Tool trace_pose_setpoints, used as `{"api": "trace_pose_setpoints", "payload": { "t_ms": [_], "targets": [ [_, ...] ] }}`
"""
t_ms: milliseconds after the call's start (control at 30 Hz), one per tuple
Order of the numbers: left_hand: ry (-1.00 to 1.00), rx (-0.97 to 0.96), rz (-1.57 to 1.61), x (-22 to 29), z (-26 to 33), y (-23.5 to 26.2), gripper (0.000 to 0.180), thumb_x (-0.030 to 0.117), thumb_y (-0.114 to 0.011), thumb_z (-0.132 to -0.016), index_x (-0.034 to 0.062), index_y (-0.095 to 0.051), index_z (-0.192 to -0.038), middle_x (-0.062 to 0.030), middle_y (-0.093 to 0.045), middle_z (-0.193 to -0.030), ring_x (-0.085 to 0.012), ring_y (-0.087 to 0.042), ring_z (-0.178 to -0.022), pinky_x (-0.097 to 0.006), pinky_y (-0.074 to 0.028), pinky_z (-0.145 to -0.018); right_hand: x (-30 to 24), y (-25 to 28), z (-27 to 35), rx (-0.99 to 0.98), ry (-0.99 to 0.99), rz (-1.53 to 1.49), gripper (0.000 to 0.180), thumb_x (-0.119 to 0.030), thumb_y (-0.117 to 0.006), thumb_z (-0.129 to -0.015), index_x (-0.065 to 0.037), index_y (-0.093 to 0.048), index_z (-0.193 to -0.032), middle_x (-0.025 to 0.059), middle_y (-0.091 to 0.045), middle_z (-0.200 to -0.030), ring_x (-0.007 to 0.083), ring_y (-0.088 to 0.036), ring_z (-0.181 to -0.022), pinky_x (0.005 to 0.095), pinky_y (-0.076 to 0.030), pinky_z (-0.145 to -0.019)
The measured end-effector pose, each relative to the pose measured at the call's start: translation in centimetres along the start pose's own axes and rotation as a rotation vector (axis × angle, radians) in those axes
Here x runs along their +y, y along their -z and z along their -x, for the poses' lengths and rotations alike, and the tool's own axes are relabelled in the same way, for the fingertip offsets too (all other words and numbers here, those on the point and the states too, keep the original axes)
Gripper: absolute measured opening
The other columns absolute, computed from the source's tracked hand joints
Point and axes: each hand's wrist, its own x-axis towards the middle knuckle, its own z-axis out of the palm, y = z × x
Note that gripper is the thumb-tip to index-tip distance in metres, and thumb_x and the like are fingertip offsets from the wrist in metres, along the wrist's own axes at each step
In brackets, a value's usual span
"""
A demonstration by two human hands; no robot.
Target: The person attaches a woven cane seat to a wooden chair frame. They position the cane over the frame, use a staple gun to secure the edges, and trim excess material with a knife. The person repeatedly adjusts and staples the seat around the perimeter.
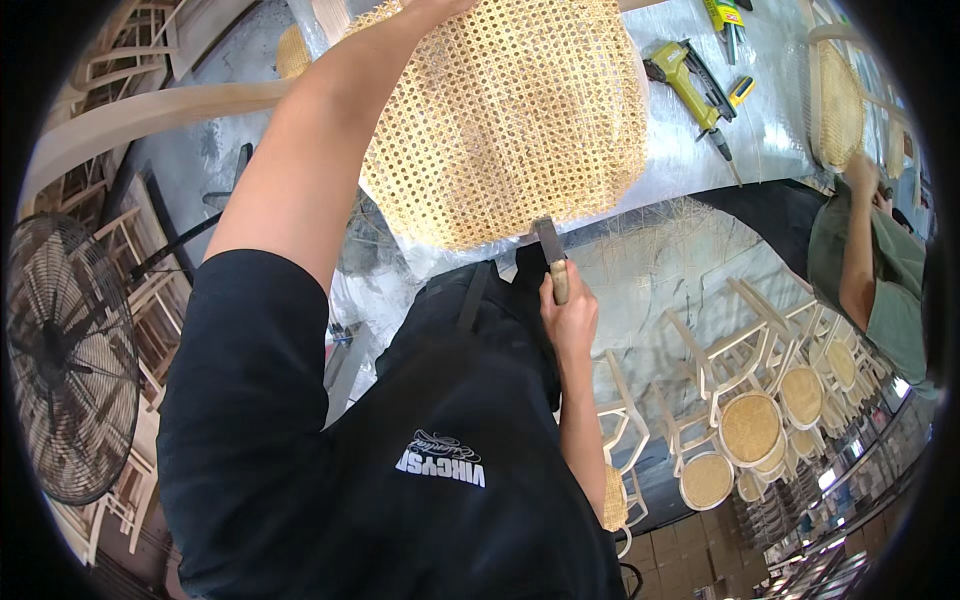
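Right hand (568,318) grips a chisel (552,255) at the cane seat (510,120) edge; left hand (432,6) (mostly cropped) state unclear; foil-covered workbench (690,150), fan (60,360), stacked chairs (760,400) around.

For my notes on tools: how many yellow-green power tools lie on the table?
1. The power tool lies at the table's far right, beyond the cane seat. Others may be hidden.

A black fan (70,360) stands left; stacked wooden chairs (745,400) crowd the floor right.
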Motion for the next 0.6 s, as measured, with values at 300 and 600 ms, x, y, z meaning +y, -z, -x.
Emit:
{"api": "trace_pose_setpoints", "payload": {
  "t_ms": [300, 600],
  "targets": [
    [-0.097, -0.063, -0.055, -0.4, -1.3, 0.0, 0.069, 0.055, -0.029, -0.1, -0.0014, -0.069, -0.101, -0.0275, -0.068, -0.105, -0.0457, -0.066, -0.096, -0.056, -0.049, -0.089, -5.0, 2.9, -3.6, -0.181, -0.16, 0.282, 0.027, -0.027, -0.067, -0.084, -0.006, -0.064, -0.102, 0.0237, -0.068, -0.075, 0.0453, -0.067, -0.072, 0.0533, -0.055, -0.064],
    [-0.058, -0.074, 0.001, -0.2, -0.6, 0.6, 0.073, 0.054, -0.029, -0.101, -0.0052, -0.07, -0.093, -0.0322, -0.067, -0.096, -0.0494, -0.064, -0.094, -0.055, -0.049, -0.089, -6.4, 3.1, -5.7, -0.326, -0.148, 0.333, 0.025, -0.023, -0.067, -0.083, 0.0, -0.06, -0.09, 0.0255, -0.066, -0.07, 0.0428, -0.069, -0.066, 0.0511, -0.057, -0.058]
  ]
}}
